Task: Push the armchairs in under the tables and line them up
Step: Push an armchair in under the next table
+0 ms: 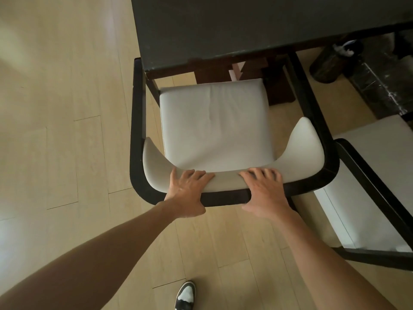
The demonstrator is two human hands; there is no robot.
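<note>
Left hand (pixel 186 193) and right hand (pixel 264 193) both grip the armchair (pixel 212 128) backrest; push evenly, keeping it square to the table (pixel 245 30) edge.

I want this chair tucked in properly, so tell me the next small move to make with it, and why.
Probably keep pushing straight forward. Both the left hand and the right hand grip the backrest of the armchair, and most of its seat cushion still shows in front of the table edge. The second armchair on the right sits close, so push straight.
</note>
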